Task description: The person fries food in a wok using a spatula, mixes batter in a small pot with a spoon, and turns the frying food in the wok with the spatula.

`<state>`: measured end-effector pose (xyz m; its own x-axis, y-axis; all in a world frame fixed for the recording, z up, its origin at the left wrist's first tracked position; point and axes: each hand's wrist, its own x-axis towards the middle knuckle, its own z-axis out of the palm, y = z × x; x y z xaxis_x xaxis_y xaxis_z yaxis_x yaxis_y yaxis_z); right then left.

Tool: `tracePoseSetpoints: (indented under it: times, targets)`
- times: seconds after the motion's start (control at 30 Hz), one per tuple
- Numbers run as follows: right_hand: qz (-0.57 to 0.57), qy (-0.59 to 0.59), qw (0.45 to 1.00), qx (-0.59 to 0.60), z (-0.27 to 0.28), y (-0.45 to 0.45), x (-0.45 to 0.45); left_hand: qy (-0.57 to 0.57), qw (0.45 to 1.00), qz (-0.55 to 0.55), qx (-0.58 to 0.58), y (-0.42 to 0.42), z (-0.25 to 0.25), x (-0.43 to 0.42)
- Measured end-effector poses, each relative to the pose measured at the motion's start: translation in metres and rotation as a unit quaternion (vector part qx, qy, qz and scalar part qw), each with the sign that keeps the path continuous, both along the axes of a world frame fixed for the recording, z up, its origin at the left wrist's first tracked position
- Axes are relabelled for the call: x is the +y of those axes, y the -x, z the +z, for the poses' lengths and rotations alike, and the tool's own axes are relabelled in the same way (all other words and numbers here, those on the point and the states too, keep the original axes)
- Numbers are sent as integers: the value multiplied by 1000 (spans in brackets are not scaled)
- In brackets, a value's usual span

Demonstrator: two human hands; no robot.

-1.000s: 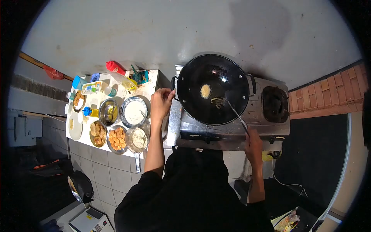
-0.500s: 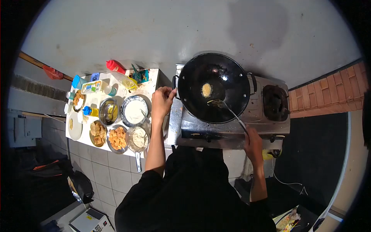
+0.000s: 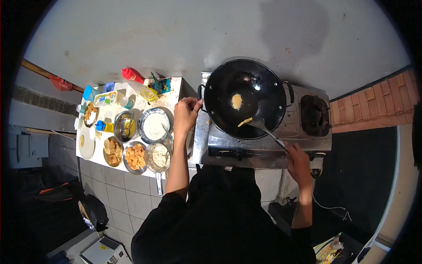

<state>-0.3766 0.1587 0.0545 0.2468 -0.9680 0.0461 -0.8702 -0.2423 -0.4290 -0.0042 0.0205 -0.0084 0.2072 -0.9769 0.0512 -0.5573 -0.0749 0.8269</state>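
Note:
A black wok [image 3: 228, 79] sits on the steel gas stove [image 3: 292, 125]. My left hand [image 3: 188, 111] is closed at the wok's left loop handle [image 3: 200, 94], fingers pinched on it. My right hand [image 3: 298, 160] is wrapped round the handle of a metal spatula [image 3: 273, 137], whose blade dips inside the lower right of the wok. At the blade's tip lies a thin strip of yellowish food [image 3: 245, 122]. Slightly above it, a pale golden, oval fried piece [image 3: 236, 101] rests in the middle of the wok.
Left of the stove, a white table [image 3: 173, 90] holds a bowl of white batter [image 3: 154, 125], a saucepan of flour-like mix [image 3: 158, 157], a plate of orange-brown cubes [image 3: 135, 157], a steel bowl [image 3: 125, 126] and several bottles. A second burner [image 3: 314, 116] is on the right.
The spatula blade has tilted, and the yellowish strip now shows at its tip. My right hand has shifted right and slightly down; my left hand stays at the handle.

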Motion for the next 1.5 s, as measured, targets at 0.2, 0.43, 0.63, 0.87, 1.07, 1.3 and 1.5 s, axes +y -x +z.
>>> tracePoseSetpoints:
  times: [0.2, 0.43, 0.63, 0.87, 1.07, 1.3, 1.5]
  targets:
    - [35, 10, 999, -24, 31, 5, -37, 33, 999, -2, -12, -1, -4, 0]
    - [76, 51, 996, -10, 29, -5, -70, 24, 1000, 4, 7, -2, -7, -1]
    - [72, 0, 997, -23, 43, -7, -82, 5, 1000, 2, 22, -2, -9, -2]
    - [75, -16, 997, -15, 51, -9, -89, 21, 1000, 3, -2, -2, -3, -2]
    - [84, 18, 996, 11, 51, -8, -88, 17, 1000, 2, 8, -4, -9, -4]
    - [112, 39, 991, 55, 51, -4, -84, 19, 999, -3, 31, -4, -13, -6]
    - [107, 50, 992, 34, 48, 4, -82, 29, 999, -20, -17, -6, -15, -7]
